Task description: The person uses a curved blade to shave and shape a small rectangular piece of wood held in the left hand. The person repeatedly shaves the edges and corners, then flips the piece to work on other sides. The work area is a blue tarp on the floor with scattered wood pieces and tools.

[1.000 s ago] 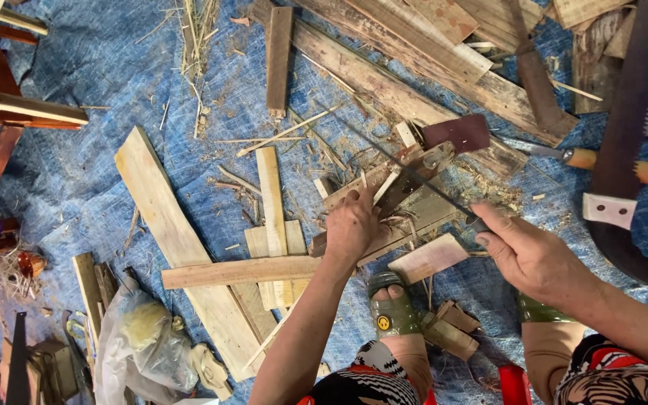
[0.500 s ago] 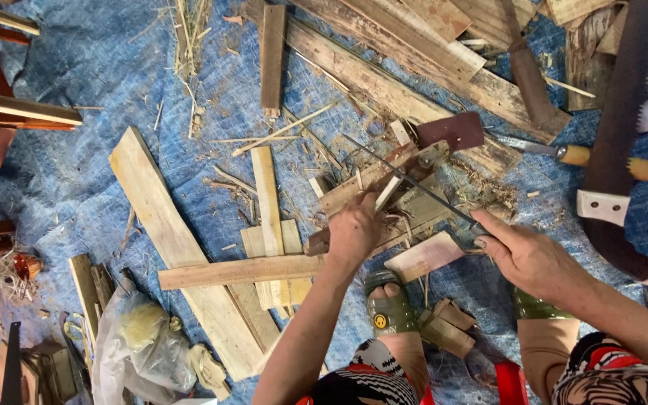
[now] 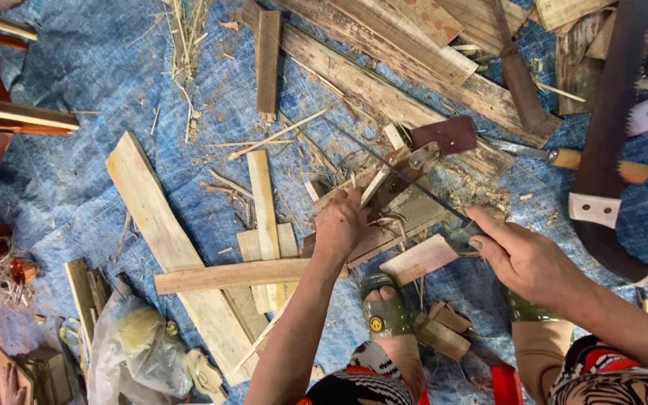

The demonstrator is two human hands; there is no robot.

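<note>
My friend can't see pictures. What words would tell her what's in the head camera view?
Seen from above, a person's left hand presses down a small wooden piece while the right hand grips a thin saw laid across it. Planks, splinters and a big dark saw lie scattered on a blue tarp, and a foot in a green sandal rests below the hands.

The right hand (image 3: pixel 526 259) covers the grip of the thin rod (image 3: pixel 406 180) it holds — its near end cannot be seen. The left hand (image 3: pixel 341 225) hides part of the wood piece (image 3: pixel 399 202) beneath it. The long saw (image 3: pixel 601 150) runs off the top edge.
</note>
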